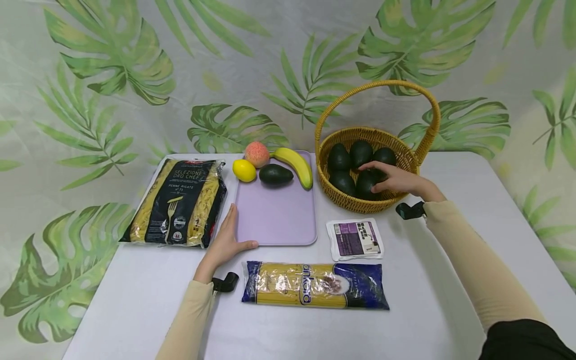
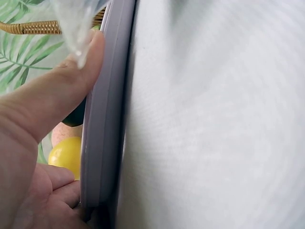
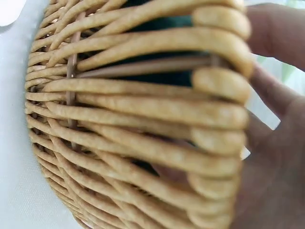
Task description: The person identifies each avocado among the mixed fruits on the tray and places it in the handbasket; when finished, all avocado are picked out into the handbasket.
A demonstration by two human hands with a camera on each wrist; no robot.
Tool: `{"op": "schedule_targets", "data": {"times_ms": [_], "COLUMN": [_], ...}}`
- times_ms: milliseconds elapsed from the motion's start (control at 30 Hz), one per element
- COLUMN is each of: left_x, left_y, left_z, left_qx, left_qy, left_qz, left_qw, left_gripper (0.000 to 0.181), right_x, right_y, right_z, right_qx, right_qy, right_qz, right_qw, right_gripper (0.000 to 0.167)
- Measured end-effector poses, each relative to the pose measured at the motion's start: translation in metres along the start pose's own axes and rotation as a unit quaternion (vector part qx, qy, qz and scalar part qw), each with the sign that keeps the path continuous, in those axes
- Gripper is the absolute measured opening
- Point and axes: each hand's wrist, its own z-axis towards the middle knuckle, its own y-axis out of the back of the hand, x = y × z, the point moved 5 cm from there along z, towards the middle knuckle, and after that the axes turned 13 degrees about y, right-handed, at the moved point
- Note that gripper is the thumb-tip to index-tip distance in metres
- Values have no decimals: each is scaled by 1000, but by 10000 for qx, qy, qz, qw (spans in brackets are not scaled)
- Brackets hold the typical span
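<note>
My left hand (image 1: 227, 240) lies at the near left corner of a lilac tray (image 1: 275, 220), fingers along its left side and thumb against its front edge. On the tray's far part are a lemon (image 1: 244, 171), a peach (image 1: 257, 154), a banana (image 1: 294, 167) and a dark green avocado (image 1: 276, 175). My right hand (image 1: 396, 179) reaches over the rim of a wicker basket (image 1: 346, 202) and grips one avocado (image 1: 365, 186) between thumb and fingers. Several more avocados (image 1: 339, 158) sit around it. In the right wrist view, the basket's weave (image 3: 133, 105) hides most of the held avocado.
A bag of penne (image 1: 175, 205) lies left of the tray. A pack of spaghetti (image 1: 315, 285) lies across the front, and a white and purple packet (image 1: 355, 239) lies before the basket. The basket's tall handle (image 1: 378, 85) arches above it. Leaf-patterned cloth (image 1: 234, 70) hangs behind the table.
</note>
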Motion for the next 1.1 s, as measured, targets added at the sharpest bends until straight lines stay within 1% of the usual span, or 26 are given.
{"op": "schedule_targets", "data": {"times_ms": [200,300,400,467,600,800,967,1100], "left_x": [0,1,2,3,2,2,3,3], "left_y": [-1,-1,-1,-1,0,-1,-1,-1], "left_z": [0,1,1,2,1,1,2,2], "left_qx": [14,7,-17,-32,-27,-18,-23,-22], "left_qy": [17,1,-30,-42,-39,-50,-47,-39], "left_qz": [-20,-7,15,19,-11,-23,-15,-35], "left_qw": [10000,10000,10000,10000,10000,10000,10000,10000], "left_gripper": [121,121,122,122,122,121,121,121], "right_x": [2,6,14,21,37,68,87,95], "right_y": [10,15,17,15,1,-28,-48,-60], "right_z": [-5,-8,-9,-8,2,28,60,91], "right_qx": [-543,-881,-1149,-1206,-1022,-562,-275,-173], "right_qy": [176,262,480,678,1045,1443,1716,1886], "right_qz": [107,171,519,812,1291,1571,1614,1508], "right_qw": [9983,9956,9909,9870,9808,9754,9715,9702], "right_gripper": [56,53,47,44,43,44,47,48]}}
